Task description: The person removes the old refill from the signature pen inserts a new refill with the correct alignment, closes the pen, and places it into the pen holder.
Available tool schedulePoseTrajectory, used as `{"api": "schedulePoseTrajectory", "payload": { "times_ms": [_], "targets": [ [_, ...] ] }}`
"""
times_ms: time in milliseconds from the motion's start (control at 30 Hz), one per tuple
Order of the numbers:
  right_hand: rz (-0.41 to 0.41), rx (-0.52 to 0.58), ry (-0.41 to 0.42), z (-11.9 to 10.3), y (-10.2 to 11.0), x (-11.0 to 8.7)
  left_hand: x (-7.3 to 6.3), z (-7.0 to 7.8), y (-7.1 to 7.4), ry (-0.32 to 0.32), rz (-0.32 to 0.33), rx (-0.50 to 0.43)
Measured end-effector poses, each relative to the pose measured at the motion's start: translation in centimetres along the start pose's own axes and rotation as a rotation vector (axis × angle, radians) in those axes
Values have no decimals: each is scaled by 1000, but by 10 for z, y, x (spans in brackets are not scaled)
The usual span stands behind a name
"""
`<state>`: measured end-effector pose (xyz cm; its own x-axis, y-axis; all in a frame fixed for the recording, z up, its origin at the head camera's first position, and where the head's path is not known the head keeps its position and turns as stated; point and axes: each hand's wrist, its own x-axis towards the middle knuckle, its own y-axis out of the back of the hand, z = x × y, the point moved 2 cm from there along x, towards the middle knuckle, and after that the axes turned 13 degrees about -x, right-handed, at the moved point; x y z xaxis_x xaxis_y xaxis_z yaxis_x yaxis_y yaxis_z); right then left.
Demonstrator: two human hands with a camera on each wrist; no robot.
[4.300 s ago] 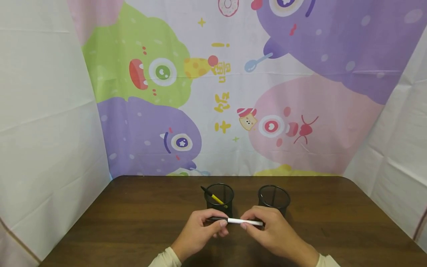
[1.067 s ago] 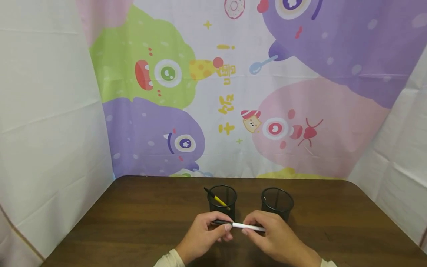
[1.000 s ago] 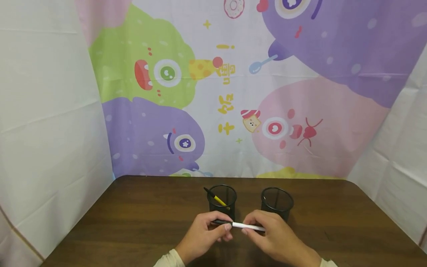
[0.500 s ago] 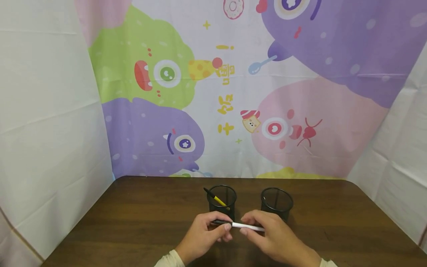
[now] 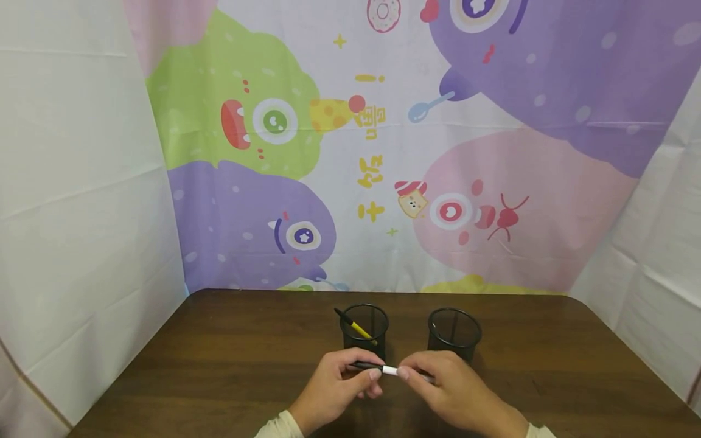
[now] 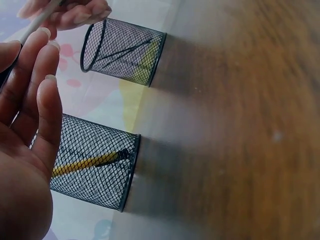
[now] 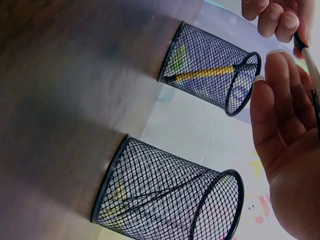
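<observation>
A slim white marker [image 5: 390,370] with a black end lies level between my two hands, above the table in front of two cups. My left hand [image 5: 336,386] pinches its black end between thumb and fingers. From the other side, my right hand [image 5: 457,389] pinches the white barrel, covering much of it; only a short white stretch shows between the fingertips. Just behind the left hand stands a black mesh cup [image 5: 352,342] with a yellow-and-black pen [image 5: 358,328] leaning inside. Behind the right hand is a second black mesh cup [image 5: 465,348].
Both cups stand upright on the dark wooden table [image 5: 246,340], a gap between them. A cloth backdrop [image 5: 372,255] with cartoon monsters hangs at the table's back edge, and white cloth [image 5: 82,182] closes off the sides.
My right hand has slid left along the marker toward the left hand, so less of the white barrel shows. The left hand keeps its pinch, and the cups stay put.
</observation>
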<state>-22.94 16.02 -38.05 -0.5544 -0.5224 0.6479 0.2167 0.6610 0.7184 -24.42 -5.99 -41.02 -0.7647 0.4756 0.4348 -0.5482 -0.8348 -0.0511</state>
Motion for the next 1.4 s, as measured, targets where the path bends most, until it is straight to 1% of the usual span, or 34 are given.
{"api": "schedulePoseTrajectory", "payload": {
  "times_ms": [200,433,633,900,1033,1167,1300,1400],
  "targets": [
    [-8,7,10,-1,-1,0,1,0,0,10,-2,11],
    [31,-35,27,-1,-2,1,0,-1,1,14,11,28],
    [58,-37,50,-2,-2,2,0,-1,1,26,18,38],
    [75,-11,76,0,-2,-1,0,-1,1,39,5,16],
    [90,-24,92,0,-2,-2,-1,-2,1,49,7,11],
    [87,-32,79,0,-2,-2,-1,-3,1,45,10,13],
    [67,-22,57,-1,-2,-2,-1,-3,0,40,8,12],
    [70,-22,65,-1,-2,-2,0,-3,0,40,4,5]
  ]
}}
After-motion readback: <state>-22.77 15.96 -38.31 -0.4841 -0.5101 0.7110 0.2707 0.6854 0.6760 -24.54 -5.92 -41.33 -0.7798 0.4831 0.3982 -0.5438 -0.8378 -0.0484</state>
